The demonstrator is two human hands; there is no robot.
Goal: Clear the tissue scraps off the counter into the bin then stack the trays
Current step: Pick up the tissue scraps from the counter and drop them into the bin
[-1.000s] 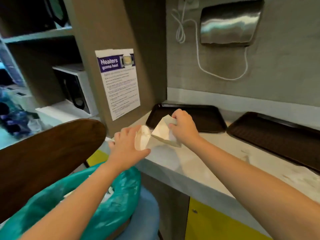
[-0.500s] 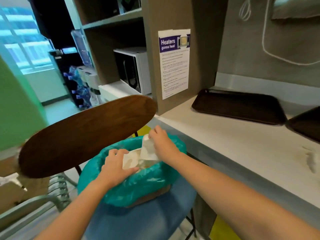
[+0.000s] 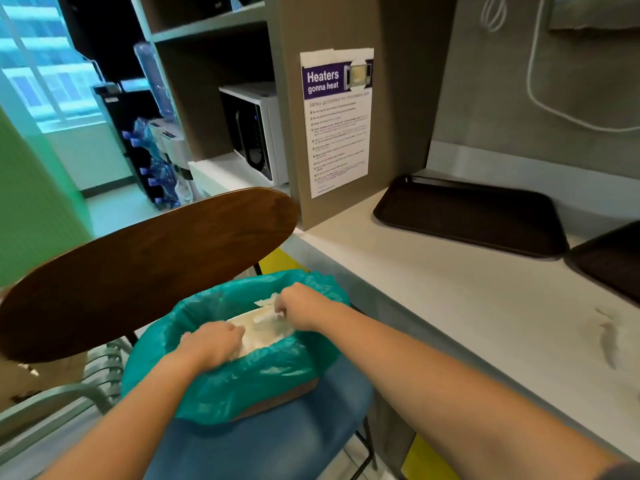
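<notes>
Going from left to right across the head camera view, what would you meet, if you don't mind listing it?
Wooden chair back → left hand → right hand → left tray → right tray.

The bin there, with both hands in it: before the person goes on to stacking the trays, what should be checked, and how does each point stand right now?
1. Tissue scraps inside the bin: ok, white tissue lies within the green liner.
2. Left hand free of tissue: cannot tell, its fingers are curled down into the scraps.
3. Right hand free of tissue: cannot tell, its fingers are pressed into the scraps.
4. Counter clear of scraps: not ok, a small greyish bit lies near the right edge; whether it is tissue or a smear is unclear.
5. Trays apart, ready to stack: ok, the near tray and the second tray lie side by side, unstacked.
</notes>
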